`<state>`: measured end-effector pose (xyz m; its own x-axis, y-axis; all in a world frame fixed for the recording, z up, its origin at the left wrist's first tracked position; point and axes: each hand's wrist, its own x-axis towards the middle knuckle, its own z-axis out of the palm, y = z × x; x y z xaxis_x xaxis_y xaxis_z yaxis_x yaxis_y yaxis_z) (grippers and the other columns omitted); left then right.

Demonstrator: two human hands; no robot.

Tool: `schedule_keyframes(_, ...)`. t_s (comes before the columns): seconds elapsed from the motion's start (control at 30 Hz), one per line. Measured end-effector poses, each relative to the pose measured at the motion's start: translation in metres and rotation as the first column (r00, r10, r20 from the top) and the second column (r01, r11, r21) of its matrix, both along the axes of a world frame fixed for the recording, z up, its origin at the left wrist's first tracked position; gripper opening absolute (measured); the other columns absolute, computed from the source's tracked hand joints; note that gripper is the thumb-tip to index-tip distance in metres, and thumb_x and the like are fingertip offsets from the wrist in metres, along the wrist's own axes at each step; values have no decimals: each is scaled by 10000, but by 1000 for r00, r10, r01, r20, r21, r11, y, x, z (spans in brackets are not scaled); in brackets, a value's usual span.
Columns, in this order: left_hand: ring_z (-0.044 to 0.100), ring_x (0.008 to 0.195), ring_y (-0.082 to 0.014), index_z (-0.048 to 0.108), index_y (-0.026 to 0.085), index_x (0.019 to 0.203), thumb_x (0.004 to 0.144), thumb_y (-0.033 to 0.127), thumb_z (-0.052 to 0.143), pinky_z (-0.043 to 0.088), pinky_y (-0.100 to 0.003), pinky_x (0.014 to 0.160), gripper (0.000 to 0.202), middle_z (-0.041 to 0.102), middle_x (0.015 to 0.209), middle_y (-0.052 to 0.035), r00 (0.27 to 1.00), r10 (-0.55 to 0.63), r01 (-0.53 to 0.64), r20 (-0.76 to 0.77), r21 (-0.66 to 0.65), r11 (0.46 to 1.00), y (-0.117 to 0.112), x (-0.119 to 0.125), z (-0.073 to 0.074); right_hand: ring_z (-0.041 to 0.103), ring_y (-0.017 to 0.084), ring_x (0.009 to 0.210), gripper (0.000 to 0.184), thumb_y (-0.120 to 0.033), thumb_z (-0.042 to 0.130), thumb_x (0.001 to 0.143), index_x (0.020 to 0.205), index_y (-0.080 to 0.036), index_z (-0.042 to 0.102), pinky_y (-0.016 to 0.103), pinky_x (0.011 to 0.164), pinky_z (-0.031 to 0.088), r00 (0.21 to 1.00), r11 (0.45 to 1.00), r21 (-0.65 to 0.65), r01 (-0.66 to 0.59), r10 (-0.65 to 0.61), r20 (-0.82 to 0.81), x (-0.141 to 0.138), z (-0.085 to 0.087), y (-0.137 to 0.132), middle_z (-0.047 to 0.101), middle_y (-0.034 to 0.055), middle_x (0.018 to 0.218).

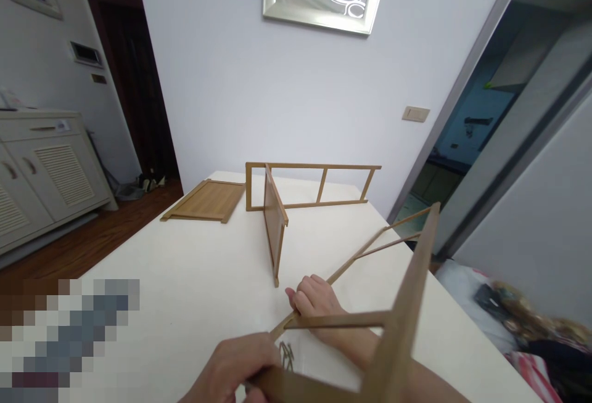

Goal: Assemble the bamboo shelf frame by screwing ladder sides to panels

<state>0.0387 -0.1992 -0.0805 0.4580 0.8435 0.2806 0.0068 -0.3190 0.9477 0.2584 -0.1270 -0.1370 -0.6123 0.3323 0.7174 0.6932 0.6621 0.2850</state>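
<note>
A ladder-like wooden frame point(420, 280) stands on its long edge at the front right of the white table point(185, 292). My left hand point(235, 363) is closed round its near corner. Further along, my right hand point(317, 298) wraps its fingers over the lower rail, the forearm passing behind the frame's crosspiece. Small metal fasteners point(287, 357) lie beside my left hand, partly hidden by the frame. Beyond my hands, a wooden panel point(276, 224) stands upright against a second ladder-like frame point(319, 204). Another wooden panel point(208, 201) rests flat at the back left.
A wall with a mirror point(319, 27) and a switch point(415, 114) rises behind the table. At left is a white cabinet point(50, 169); at right, a doorway and a heap of cloth items point(531, 329). The lower left corner is pixelated.
</note>
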Motion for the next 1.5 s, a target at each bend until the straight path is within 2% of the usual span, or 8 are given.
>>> schedule_keyframes(0.17,319,554,-151,479,203,616,828,769,345,240,-302,555,619,366,573,4,992,40,-28,117,-99,995,26,-11,-14,439,155,657,237,-147,405,986,777,-180,513,292,603,305,1000,994,-105,9,-8,10,4,-9,7,504,8,701)
schedule_keyframes(0.33,330,560,-140,540,180,680,859,726,368,247,-301,570,600,402,566,5,974,96,-66,205,-146,987,40,-16,-30,420,156,653,270,-213,405,996,744,-186,499,285,612,298,997,969,-237,73,-67,32,4,-11,10,503,13,709)
schedule_keyframes(0.57,330,511,-114,539,168,685,830,751,405,243,-279,542,615,405,522,25,949,169,-113,267,-212,971,74,-17,-48,460,154,689,219,-346,666,858,790,-189,531,287,663,341,987,885,-439,158,-148,56,15,-6,17,548,12,772)
schedule_keyframes(0.73,314,477,-94,496,175,658,799,751,479,229,-268,528,593,378,496,51,957,179,-133,228,-204,970,93,-12,-70,509,159,745,275,-430,687,847,838,-185,562,298,701,378,981,767,-617,178,-187,50,18,-7,19,577,21,825)
schedule_keyframes(0.97,344,494,-101,459,185,640,868,677,452,252,-270,541,542,393,503,47,970,163,-124,177,-217,968,99,3,-80,517,182,800,200,-333,669,855,787,-177,563,319,725,413,985,747,-648,146,-171,25,28,-12,24,564,38,816)
schedule_keyframes(1.2,345,488,-105,433,193,601,880,647,461,245,-275,530,534,383,503,45,970,139,-103,200,-178,979,109,11,-85,541,186,833,140,-223,683,804,910,-190,599,313,741,433,974,670,-739,66,-203,-98,23,-13,27,581,42,890)
schedule_keyframes(1.37,342,486,-104,438,192,595,882,652,452,251,-272,532,543,377,506,44,966,168,-136,198,-164,977,115,5,-91,525,192,834,181,-324,658,847,935,-191,572,322,729,432,969,680,-732,38,-204,-139,-1,-17,28,568,53,932)
schedule_keyframes(1.5,343,480,-103,439,193,581,864,669,466,255,-266,524,555,384,495,41,953,208,-179,220,-147,973,122,2,-98,520,196,829,128,-288,563,924,840,-192,561,337,740,423,965,694,-719,44,-217,-149,-12,-22,31,583,52,884)
